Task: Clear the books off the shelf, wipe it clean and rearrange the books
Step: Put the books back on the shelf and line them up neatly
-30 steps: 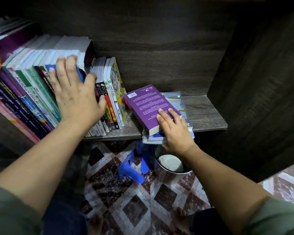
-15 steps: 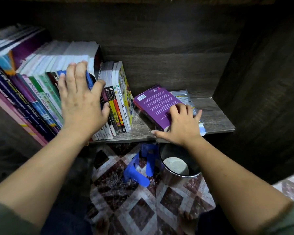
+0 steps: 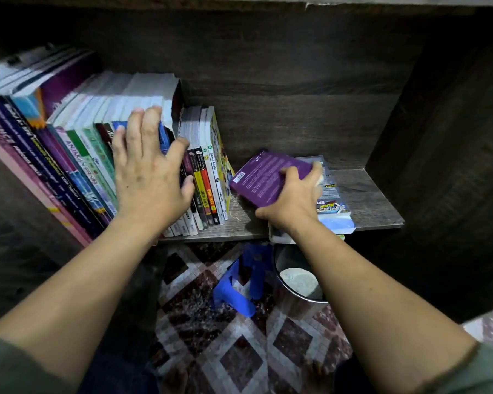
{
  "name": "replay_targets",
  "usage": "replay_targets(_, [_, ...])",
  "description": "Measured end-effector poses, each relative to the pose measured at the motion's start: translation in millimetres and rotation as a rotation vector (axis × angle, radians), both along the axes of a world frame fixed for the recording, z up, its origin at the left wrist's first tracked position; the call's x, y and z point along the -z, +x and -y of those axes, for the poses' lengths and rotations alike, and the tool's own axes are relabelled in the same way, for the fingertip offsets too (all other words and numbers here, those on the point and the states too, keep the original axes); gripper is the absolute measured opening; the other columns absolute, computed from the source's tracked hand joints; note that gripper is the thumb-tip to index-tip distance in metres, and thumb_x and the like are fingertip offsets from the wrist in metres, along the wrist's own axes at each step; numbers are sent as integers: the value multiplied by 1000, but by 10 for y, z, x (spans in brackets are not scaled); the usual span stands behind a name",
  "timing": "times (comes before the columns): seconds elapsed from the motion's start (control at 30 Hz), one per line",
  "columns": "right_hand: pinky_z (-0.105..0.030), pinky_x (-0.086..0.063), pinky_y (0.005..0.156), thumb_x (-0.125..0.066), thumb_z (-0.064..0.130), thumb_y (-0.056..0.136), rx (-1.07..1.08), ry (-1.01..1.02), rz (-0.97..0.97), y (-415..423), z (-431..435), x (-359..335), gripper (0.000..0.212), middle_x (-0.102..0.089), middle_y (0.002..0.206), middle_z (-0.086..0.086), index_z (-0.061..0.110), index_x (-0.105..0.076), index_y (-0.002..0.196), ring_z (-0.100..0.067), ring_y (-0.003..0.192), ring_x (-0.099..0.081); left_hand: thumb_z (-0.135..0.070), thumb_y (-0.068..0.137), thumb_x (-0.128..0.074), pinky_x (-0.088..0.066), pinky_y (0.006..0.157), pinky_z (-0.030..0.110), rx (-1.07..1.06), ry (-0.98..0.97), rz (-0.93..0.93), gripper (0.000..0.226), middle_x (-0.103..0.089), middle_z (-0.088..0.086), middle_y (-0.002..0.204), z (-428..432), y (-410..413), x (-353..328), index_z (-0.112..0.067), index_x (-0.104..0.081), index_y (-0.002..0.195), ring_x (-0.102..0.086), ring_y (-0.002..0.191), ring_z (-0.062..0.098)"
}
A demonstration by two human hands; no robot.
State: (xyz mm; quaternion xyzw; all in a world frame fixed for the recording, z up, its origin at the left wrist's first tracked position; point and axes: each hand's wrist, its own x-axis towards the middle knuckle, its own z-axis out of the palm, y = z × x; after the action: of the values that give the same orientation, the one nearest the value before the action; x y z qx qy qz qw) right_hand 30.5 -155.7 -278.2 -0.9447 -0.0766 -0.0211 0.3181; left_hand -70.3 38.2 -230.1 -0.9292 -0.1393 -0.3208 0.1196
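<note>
Below, one metal bucket (image 3: 281, 260) holds something pale. Left hand (image 3: 151, 180) presses flat, fingers straight, against the leaning book row (image 3: 77, 155); right hand (image 3: 293, 200) grips one purple book (image 3: 268, 174) atop the flat stack (image 3: 334, 215).

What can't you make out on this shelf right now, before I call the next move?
All in the head view:
1. Some spines in the standing row of books are covered by the left hand.
2. The flat stack under the purple book: its count is hidden by that book and the right hand.
3. The far-left books run off the frame edge, titles blurred.
4. What is in the bin is partly behind the right forearm.
</note>
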Motion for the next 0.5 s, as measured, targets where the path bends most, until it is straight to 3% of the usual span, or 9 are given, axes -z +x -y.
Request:
replay_targets(0.1, [-31,-37,102,-88,35,55,-105,-96,153,-36,-120,-232,77,11,154,-6,18,-52,120,-36,125,-29,-34,71,-75,-4,115,52,8,0,1,59,-19,22,152,-7,-13,-14,-13,-58,123,-11,143,40])
replay_targets(0.2, [-31,-35,102,-85,30,60,-216,-142,208,-15,-194,-430,62,15,158,-7,21,-59,116,-35,127,-27,-33,71,-76,-5,115,52,20,-3,-3,58,-20,22,153,-19,-16,-12,-13,-58,123,-12,143,41])
replay_targets(0.3, [-27,-29,109,-76,17,73,-319,-41,198,89,-220,-523,54,3,160,-12,24,-60,124,-33,138,-29,-33,72,-75,-5,116,52,35,-1,-13,58,-19,22,153,-42,-31,-11,-14,-57,123,-11,143,40])
replay_targets(0.4, [-15,-18,107,-68,17,85,-379,62,165,173,-275,-412,44,-7,161,-14,21,-58,128,-26,144,-24,-34,73,-74,-5,116,51,45,-1,-19,56,-17,21,155,-55,-56,-15,-17,-57,124,-9,144,39])
replay_targets(0.5, [-19,-30,100,-63,20,91,-333,120,226,170,-398,-225,16,-11,161,-9,10,-64,104,-24,138,-36,-34,74,-73,-4,116,50,53,2,-25,56,-16,20,155,-67,-73,-19,-18,-57,125,-9,145,38])
